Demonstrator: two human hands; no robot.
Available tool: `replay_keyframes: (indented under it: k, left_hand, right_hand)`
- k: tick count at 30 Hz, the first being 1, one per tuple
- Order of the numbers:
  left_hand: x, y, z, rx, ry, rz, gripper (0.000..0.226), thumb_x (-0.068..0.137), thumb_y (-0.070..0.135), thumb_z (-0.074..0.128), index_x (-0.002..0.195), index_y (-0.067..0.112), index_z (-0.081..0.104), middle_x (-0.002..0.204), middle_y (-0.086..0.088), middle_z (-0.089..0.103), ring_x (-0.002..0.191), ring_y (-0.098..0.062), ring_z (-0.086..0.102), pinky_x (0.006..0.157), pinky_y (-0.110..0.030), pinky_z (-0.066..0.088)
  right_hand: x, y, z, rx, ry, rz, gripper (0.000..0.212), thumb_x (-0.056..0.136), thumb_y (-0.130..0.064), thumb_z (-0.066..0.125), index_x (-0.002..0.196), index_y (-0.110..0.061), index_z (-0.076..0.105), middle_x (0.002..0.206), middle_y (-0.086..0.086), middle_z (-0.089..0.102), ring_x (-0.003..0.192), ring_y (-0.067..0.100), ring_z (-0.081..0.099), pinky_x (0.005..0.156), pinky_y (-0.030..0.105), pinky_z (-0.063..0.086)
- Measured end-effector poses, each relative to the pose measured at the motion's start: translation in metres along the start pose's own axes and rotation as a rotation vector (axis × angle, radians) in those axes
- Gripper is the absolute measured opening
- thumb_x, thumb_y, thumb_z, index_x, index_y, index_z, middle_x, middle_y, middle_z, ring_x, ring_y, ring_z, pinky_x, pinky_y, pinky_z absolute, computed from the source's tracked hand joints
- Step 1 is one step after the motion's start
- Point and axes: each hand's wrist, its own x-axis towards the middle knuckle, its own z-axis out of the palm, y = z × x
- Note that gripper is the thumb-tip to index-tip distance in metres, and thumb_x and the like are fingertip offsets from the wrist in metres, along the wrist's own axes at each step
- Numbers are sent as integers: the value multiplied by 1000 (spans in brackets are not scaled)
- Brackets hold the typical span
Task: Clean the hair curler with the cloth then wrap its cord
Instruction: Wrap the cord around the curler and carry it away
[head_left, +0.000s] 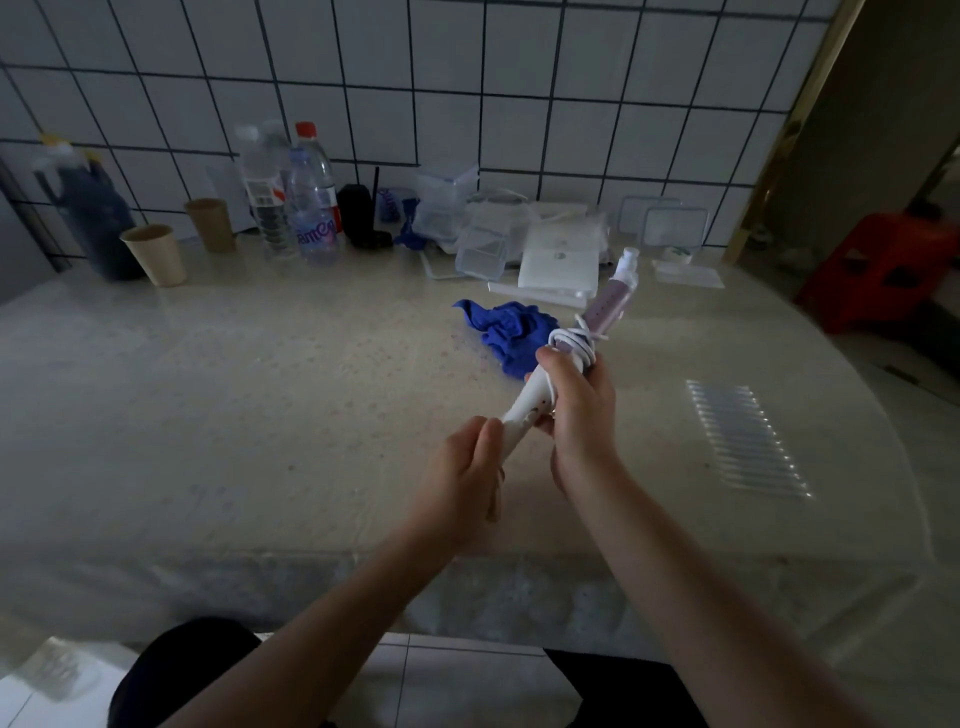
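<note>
Centre frame, above glossy speckled tabletop (260, 415): right hand (571, 410) closed around slim white-and-lilac hair curler (605, 309), white cord (574, 340) looped round it. Left hand (462, 467) pinches handle end. Crumpled blue cloth (506, 330) lies beside; two empty paper cups (156, 254) upper left.

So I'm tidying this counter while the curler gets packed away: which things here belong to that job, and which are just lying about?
Part of the job:
- hair curler, held in both the left hand and right hand
- white cord, looped round the curler
- blue cloth, lying on the counter

Just lying about:
- paper cups
- water bottles
- clear plastic boxes
- red stool
</note>
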Motion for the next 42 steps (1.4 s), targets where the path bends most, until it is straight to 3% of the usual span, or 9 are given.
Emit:
replay_keyframes:
  k: [4,7,11,15,20,30,33,39,42]
  left_hand:
    - [3,5,-33,321,-71,137,44,93,54,48,78,16,66,61,3,63,55,-6,57,54,-33,47]
    - [11,-4,-76,611,-38,262,44,89,61,53,100,21,68,93,5,65,82,-7,59,69,-25,47]
    - [19,-29,-118,984,-75,148,76,80,82,45,133,28,55,137,-1,54,125,-22,48,102,-47,43]
    - [16,-42,-122,1157,-138,44,103,71,98,24,148,32,42,158,-3,39,145,-25,30,121,-47,23]
    - [14,-40,-120,1160,-141,50,105,74,98,18,150,28,41,161,-4,36,149,-25,26,123,-47,16]
    - [17,-37,-124,1078,-230,6,92,79,84,48,145,20,48,157,-12,38,150,-34,27,122,-57,17]
    - [19,-27,-126,1065,-263,-41,92,76,77,60,144,16,51,156,-16,39,150,-36,26,121,-59,16]
    - [25,-22,-125,1016,-289,-119,92,72,76,63,141,17,50,157,-14,36,152,-32,22,123,-55,12]
    - [30,-9,-126,973,-362,-207,92,70,74,66,141,18,50,158,-13,37,152,-32,23,123,-56,13]
  right_hand:
    - [11,-6,-25,-258,-75,77,26,64,-41,75,90,-39,76,74,-8,70,70,17,67,56,31,53]
    - [17,-7,-52,-605,-142,9,36,56,-50,74,90,-38,76,70,-15,72,66,11,67,62,29,49]
    - [5,6,-68,-945,-206,-92,39,59,-56,68,97,-45,71,78,-14,73,74,10,68,70,37,56]
    - [-4,11,-66,-1021,-232,-157,42,66,-51,68,107,-43,71,80,-9,73,74,13,68,76,45,60]
    - [-5,11,-63,-1018,-244,-161,43,69,-51,68,112,-46,70,83,-13,74,73,7,67,73,41,59]
    - [-4,22,-63,-956,-152,-50,58,73,-26,73,130,-35,68,116,-11,77,90,19,72,84,42,59]
    - [-6,17,-59,-1026,-121,28,60,74,-27,74,134,-30,67,113,-5,76,90,20,71,83,47,59]
    - [-9,4,-46,-1048,-35,91,57,70,-29,75,124,-44,66,105,-13,72,88,10,69,79,36,58]
    - [-10,-10,-26,-1089,-12,167,59,66,-28,75,124,-34,68,101,-7,68,86,18,67,78,36,55]
